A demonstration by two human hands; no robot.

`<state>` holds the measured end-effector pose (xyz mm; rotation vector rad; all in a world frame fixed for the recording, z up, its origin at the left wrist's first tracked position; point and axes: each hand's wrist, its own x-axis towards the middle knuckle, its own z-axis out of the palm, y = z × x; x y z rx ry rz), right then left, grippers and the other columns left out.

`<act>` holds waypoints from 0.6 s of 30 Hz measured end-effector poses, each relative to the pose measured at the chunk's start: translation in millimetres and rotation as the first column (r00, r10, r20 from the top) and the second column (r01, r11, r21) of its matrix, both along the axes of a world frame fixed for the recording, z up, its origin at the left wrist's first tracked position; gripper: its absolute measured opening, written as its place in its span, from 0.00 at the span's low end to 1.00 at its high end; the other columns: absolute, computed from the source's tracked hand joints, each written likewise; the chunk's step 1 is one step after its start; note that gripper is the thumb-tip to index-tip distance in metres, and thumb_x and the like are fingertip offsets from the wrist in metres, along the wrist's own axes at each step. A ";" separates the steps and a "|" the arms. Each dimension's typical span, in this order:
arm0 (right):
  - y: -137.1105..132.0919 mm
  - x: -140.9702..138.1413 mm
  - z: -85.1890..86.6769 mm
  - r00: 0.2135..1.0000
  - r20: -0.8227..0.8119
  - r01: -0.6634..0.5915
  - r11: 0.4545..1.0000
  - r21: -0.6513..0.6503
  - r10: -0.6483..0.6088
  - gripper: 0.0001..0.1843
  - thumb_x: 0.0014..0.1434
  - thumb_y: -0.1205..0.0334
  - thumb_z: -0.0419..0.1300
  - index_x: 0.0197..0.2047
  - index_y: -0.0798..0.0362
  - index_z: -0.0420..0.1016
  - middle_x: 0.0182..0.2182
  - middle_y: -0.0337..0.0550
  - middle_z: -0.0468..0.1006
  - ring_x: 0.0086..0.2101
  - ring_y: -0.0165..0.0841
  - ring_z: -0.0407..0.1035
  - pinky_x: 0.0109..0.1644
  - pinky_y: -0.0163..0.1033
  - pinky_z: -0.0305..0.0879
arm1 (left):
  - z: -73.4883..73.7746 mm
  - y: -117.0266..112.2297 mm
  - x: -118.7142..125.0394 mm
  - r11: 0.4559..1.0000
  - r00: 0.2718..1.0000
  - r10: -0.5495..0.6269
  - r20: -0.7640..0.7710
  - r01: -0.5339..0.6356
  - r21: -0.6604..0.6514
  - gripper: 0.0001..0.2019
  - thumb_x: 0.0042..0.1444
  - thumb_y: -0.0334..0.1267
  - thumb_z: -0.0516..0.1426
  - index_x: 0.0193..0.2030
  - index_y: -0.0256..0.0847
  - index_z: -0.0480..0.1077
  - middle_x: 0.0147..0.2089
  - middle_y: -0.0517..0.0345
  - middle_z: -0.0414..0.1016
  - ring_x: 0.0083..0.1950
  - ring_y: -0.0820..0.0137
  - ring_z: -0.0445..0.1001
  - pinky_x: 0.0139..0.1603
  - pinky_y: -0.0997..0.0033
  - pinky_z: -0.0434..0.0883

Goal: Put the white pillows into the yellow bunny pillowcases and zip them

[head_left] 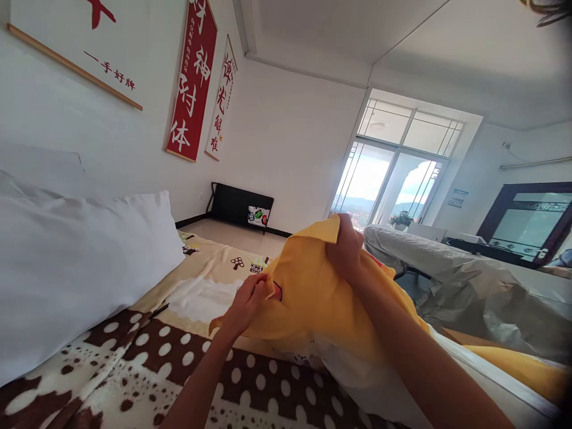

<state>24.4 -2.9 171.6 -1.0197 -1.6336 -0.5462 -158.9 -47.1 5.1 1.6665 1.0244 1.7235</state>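
Observation:
Both my hands hold up a yellow printed cloth (308, 298) above the bed. My left hand (250, 301) pinches its left side, beside a small red patch with a dark outline. Higher up and to the right, my right hand (346, 247) is closed round the cloth's raised upper edge. White fabric with a small dark print hangs under the yellow part; I cannot tell whether it is the same piece. Below lies a brown and cream blanket (241, 378) with white dots. A white pillow (89, 262) rests on the bed at the left.
Plastic sheeting (473, 280) covers a long piece of furniture at the right. More yellow fabric (518, 363) lies at the lower right. A black folded frame (236, 205) leans by the far wall. Scrolls (192, 83) hang on the left wall, and a large window (393, 179) is behind.

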 end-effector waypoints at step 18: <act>5.3 11.7 4.9 0.992 0.118 0.020 0.995 0.095 -0.032 0.08 0.51 0.63 0.49 0.36 0.50 0.63 0.21 0.37 0.66 0.22 0.31 0.59 0.30 0.37 0.50 | -1.5 -11.2 39.0 0.944 0.861 0.327 -0.390 -0.321 0.081 0.05 0.47 0.28 0.50 0.31 0.42 0.60 0.35 0.53 0.68 0.40 0.62 0.67 0.40 0.64 0.64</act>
